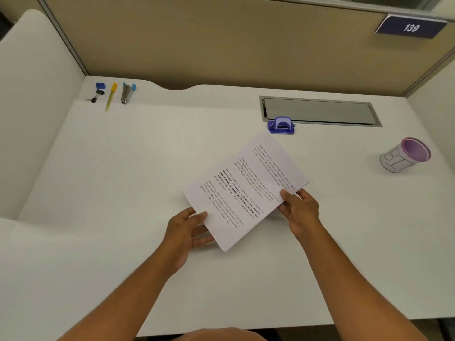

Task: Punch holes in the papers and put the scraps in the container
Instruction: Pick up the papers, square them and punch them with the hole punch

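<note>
While both hands grip papers [246, 190], left hand [187, 230], right hand [299, 209], hole punch [281, 124] beyond

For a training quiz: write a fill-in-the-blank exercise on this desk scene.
1. Both hands, left hand and right hand, hold the ____.
2. The hole punch is coloured ____.
3. The sign on the wall reads ____.
4. The yellow pen lies in the desk's far ____ corner.

Missing words: papers; blue; 139; left
</note>
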A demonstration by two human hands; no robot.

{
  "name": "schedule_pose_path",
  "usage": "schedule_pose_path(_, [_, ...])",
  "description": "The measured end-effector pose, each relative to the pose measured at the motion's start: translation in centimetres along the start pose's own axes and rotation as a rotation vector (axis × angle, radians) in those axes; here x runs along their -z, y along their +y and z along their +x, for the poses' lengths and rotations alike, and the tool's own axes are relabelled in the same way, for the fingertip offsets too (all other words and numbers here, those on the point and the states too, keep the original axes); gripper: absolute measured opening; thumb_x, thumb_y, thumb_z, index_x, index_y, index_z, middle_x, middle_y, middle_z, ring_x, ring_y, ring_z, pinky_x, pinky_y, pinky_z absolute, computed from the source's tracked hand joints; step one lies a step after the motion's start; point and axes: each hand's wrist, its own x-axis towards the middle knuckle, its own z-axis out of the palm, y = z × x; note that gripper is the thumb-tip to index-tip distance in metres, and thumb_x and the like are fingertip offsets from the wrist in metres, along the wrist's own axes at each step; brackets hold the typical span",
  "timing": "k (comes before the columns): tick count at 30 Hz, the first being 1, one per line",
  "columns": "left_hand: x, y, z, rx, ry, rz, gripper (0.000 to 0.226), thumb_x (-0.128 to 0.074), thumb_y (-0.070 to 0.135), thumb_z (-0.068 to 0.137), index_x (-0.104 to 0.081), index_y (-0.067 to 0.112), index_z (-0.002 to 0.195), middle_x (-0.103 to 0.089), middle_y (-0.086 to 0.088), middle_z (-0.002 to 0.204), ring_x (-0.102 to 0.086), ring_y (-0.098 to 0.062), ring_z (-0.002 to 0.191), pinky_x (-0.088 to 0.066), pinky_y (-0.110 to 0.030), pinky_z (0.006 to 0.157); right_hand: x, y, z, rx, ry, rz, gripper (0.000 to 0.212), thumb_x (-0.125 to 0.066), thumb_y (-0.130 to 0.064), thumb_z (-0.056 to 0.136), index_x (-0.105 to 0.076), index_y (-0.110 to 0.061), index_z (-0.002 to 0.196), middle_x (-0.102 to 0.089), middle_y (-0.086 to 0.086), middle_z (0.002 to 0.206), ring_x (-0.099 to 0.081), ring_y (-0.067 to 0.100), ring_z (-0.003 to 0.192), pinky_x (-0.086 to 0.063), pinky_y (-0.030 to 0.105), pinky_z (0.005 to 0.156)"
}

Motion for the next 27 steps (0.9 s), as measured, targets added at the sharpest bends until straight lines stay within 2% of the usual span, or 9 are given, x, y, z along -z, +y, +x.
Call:
schedule_pose_path(5, [-5.0,-1.3,1.4,-0.101,0.112,0.131,0.02,-0.064,0.006,0.103,-0.075,0.009,0.119,-0.083,-0.009,0.11,-0.081,-0.028,0.097,-0.066,-0.034,0.07,4.5,-1.6,1.8,0.005,-0.013,0.034,0.022,-0.069,0.003,0.095,-0.072,-0.008,0.114,-0.08,0.009,0.111,-0.078,0.025,0.098,-0.065,0.034,0.076])
schedule_pose_path(10, [-8.4,-1.7,3.1,-0.154,0.13,0.209,0.02,-0.066,0.005,0.102,-0.077,0.012,0.118,-0.083,-0.007,0.107,-0.082,-0.025,0.093,-0.065,-0.03,0.068,8.7,-3.1,3.9,-0.024,-0.093,0.062,0.031,-0.069,0.004,0.094,-0.071,-0.008,0.122,-0.078,0.009,0.119,-0.076,0.029,0.109,-0.062,0.045,0.094])
schedule_pose_path(17, [-11.8,-0.3,6.5,-0.156,0.102,0.318,0.022,-0.067,0.003,0.102,-0.076,0.011,0.12,-0.084,-0.007,0.105,-0.082,-0.026,0.09,-0.065,-0.031,0.066,13.9,-6.5,7.7,-0.069,-0.221,0.039,0.042,-0.071,0.007,0.09,-0.065,-0.005,0.129,-0.075,0.014,0.123,-0.074,0.034,0.112,-0.064,0.04,0.086])
schedule_pose_path(21, [-13.1,1.0,8.6,-0.153,0.071,0.362,0.022,-0.067,0.003,0.102,-0.075,0.009,0.121,-0.083,-0.009,0.106,-0.082,-0.028,0.094,-0.066,-0.034,0.068,15.5,-8.7,10.7,-0.078,-0.251,-0.031,0.042,-0.073,0.004,0.089,-0.064,-0.007,0.129,-0.076,0.015,0.122,-0.075,0.034,0.11,-0.065,0.039,0.084])
schedule_pose_path(25, [-14.4,2.1,10.8,-0.15,0.053,0.399,0.02,-0.067,0.004,0.102,-0.076,0.011,0.119,-0.084,-0.008,0.105,-0.082,-0.027,0.094,-0.067,-0.036,0.07,15.7,-10.8,13.8,-0.08,-0.307,-0.148,0.037,-0.071,-0.002,0.092,-0.066,-0.002,0.129,-0.075,0.018,0.124,-0.073,0.036,0.113,-0.063,0.044,0.092])
schedule_pose_path(27, [-14.8,2.6,11.9,-0.141,0.05,0.4,0.019,-0.068,0.004,0.101,-0.077,0.011,0.117,-0.084,-0.008,0.105,-0.082,-0.029,0.094,-0.067,-0.037,0.07,15.3,-11.7,15.1,-0.068,-0.303,-0.202,0.034,-0.073,-0.005,0.093,-0.068,-0.002,0.126,-0.075,0.018,0.122,-0.075,0.032,0.109,-0.065,0.04,0.086])
